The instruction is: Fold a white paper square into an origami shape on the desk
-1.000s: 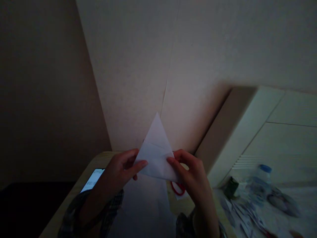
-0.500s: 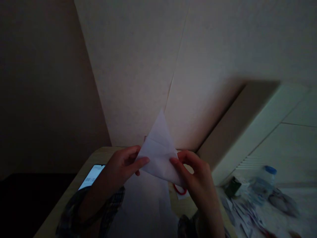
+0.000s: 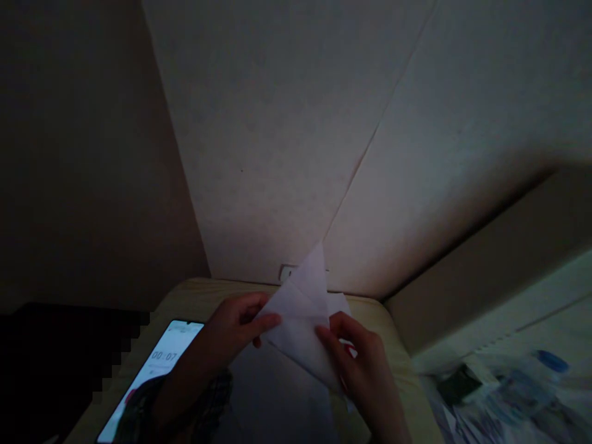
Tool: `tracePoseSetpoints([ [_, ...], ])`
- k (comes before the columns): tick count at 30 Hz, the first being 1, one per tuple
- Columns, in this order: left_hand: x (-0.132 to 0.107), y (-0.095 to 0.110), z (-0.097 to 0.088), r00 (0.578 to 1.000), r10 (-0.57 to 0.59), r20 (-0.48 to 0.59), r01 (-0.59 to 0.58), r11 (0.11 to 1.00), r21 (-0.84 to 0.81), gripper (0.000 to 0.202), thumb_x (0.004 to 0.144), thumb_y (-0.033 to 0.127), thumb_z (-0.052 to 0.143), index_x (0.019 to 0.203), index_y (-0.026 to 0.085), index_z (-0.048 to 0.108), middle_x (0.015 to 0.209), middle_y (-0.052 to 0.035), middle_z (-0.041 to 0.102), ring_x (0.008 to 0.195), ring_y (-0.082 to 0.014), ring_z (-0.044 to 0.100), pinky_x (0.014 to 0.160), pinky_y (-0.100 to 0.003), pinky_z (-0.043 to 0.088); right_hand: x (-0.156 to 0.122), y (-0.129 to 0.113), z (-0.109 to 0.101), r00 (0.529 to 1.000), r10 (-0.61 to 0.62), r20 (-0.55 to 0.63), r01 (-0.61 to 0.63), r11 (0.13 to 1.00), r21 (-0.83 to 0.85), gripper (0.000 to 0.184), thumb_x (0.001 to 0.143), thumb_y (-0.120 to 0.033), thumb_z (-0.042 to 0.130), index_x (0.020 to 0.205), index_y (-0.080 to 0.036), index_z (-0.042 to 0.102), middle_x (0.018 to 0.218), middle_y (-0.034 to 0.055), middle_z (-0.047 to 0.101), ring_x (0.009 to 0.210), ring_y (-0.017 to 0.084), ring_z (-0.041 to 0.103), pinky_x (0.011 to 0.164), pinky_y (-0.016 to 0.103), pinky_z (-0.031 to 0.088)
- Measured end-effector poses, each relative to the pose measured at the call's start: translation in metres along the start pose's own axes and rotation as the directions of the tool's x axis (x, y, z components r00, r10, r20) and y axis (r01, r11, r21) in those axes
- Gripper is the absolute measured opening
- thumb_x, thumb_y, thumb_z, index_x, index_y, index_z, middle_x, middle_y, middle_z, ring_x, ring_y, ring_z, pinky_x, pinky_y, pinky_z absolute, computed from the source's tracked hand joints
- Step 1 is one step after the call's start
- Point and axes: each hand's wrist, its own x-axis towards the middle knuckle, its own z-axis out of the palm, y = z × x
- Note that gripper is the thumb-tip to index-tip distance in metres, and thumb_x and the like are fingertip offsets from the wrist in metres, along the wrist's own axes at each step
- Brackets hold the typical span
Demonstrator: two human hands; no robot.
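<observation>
Black-edged phone (image 3: 169,348) is seen at left, screen lit, 00:07 readable, laid on the pale tabletop (image 3: 197,293) and partly covered by the dark checked sleeve (image 3: 215,394). Next, left hand (image 3: 240,327): left corner of the folded white paper (image 3: 300,317) is pinched, thumb pressed on the near face, other fingers tucked behind, partly hidden. Paper is held up between both hands, off the tabletop, over a larger white sheet (image 3: 277,394). Wall socket (image 3: 287,272) is partly hidden behind it, far side. Then right hand (image 3: 363,357): right side is pinched, thumb on the near face, index finger curled at the edge; remaining fingers can't be told. A red piece (image 3: 350,349) is mostly blocked by that hand; type not clear. Far right, a dark green box (image 3: 459,385) and a blue cap (image 3: 552,361) are seen among blurred clutter.

Risks, judged: phone could be shoved if the left forearm is swung outward. Layers could be slid out of line if the thumbs are pressed unevenly; a flap could be sprung open if the right pinch is loosened. In dim light, a crooked crease could be missed.

Tip is pointed far, slightly right. Long axis is run from tip to near edge; that edge is slanted, right end nearer.
</observation>
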Motion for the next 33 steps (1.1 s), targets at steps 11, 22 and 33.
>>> tracePoseSetpoints([
  [11, -0.049, 0.051, 0.031, 0.961, 0.268, -0.076, -0.260, 0.961, 0.095, 0.015, 0.061, 0.032, 0.066, 0.065, 0.018, 0.065, 0.052, 0.0020, 0.057, 0.045, -0.0104, 0.048, 0.041, -0.019, 0.038, -0.039, -0.037, -0.045, 0.978, -0.175, -0.117, 0.187, 0.978, 0.095, 0.020, 0.081, -0.032, 0.054, 0.068, -0.018, 0.060, 0.064, 0.0002, 0.063, 0.060, 0.013, 0.058, 0.054, 0.021, 0.040],
  [22, -0.081, 0.055, 0.034, 0.920, 0.390, -0.025, -0.373, 0.896, 0.241, 0.019, 0.066, 0.035, 0.064, 0.061, 0.017, 0.061, 0.056, 0.0020, 0.056, 0.049, -0.0097, 0.050, 0.044, -0.017, 0.040, -0.056, -0.026, -0.045, 0.974, -0.227, 0.019, 0.212, 0.931, 0.297, 0.015, 0.078, -0.031, 0.058, 0.079, -0.017, 0.063, 0.077, 0.0016, 0.068, 0.073, 0.016, 0.062, 0.063, 0.023, 0.047],
  [33, -0.088, 0.045, 0.044, 0.888, 0.333, -0.319, -0.384, 0.916, -0.114, 0.024, 0.058, 0.035, 0.071, 0.064, 0.017, 0.056, 0.063, 0.0009, 0.063, 0.057, -0.0125, 0.057, 0.050, -0.020, 0.044, -0.068, -0.025, -0.018, 0.981, -0.188, 0.053, 0.166, 0.946, 0.278, 0.024, 0.076, -0.039, 0.061, 0.075, -0.016, 0.069, 0.074, 0.0027, 0.070, 0.068, 0.016, 0.062, 0.063, 0.025, 0.045],
])
